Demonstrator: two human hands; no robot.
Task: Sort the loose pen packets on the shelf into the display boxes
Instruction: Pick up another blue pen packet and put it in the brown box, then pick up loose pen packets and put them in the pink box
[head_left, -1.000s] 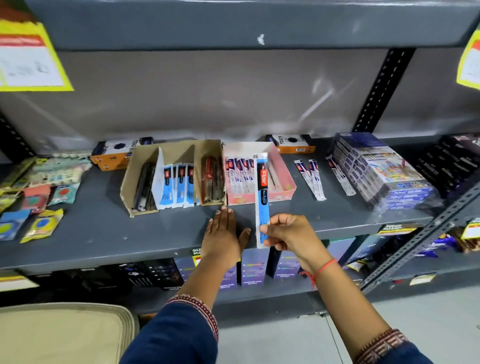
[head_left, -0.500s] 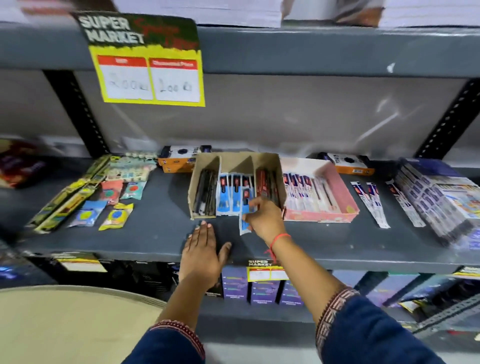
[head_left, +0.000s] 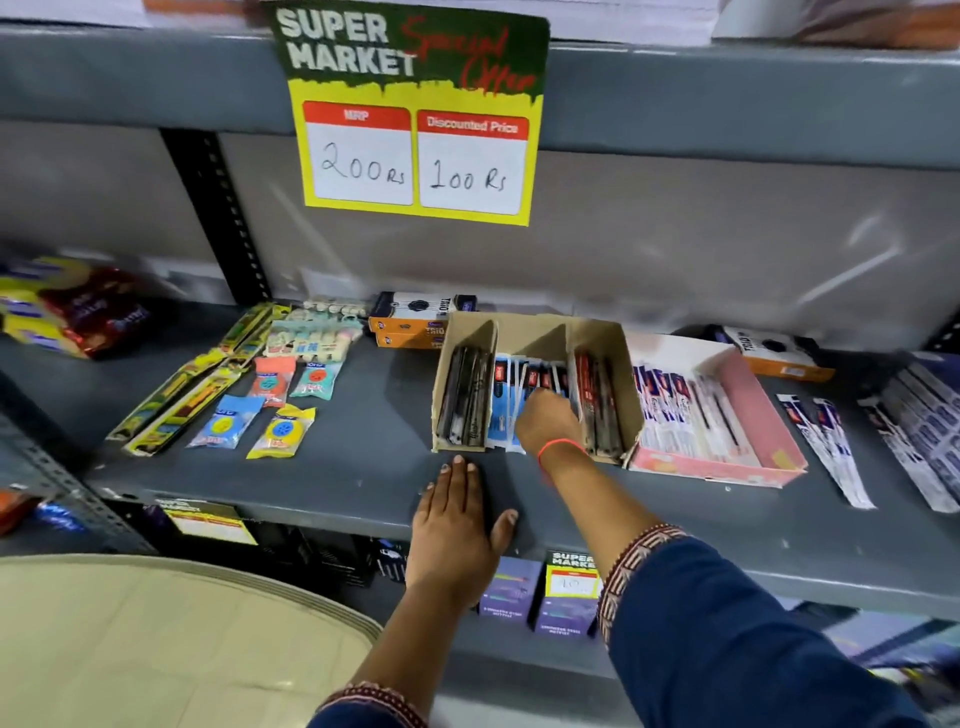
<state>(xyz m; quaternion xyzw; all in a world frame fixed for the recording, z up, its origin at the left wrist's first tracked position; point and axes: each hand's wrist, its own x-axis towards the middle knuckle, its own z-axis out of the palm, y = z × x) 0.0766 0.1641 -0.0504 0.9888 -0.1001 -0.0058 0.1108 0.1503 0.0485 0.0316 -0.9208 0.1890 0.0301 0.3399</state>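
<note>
A brown cardboard display box (head_left: 540, 325) stands on the grey shelf (head_left: 363, 467) with three compartments: black pens (head_left: 465, 395) on the left, blue pen packets (head_left: 500, 410) in the middle, red pens (head_left: 597, 395) on the right. My right hand (head_left: 545, 423) reaches into the middle compartment, its fingers closed on a blue pen packet among the others. Flat on the shelf just in front of the box lies my left hand (head_left: 457, 525), holding nothing. A pink display box (head_left: 769, 415) with white-and-blue packets sits to the right. Two loose pen packets (head_left: 826, 441) lie beyond it.
Sharpener packets (head_left: 280, 431) and long pencil packs (head_left: 176, 405) lie at the left. Orange boxes (head_left: 410, 322) stand behind the brown box. A stack of packs (head_left: 919, 426) fills the far right. A yellow price sign (head_left: 415, 119) hangs from the shelf above.
My right hand carried the blue pen packet from the shelf's front edge into the brown box's middle compartment. My view shifted left and closer. The left hand stayed flat on the shelf.
</note>
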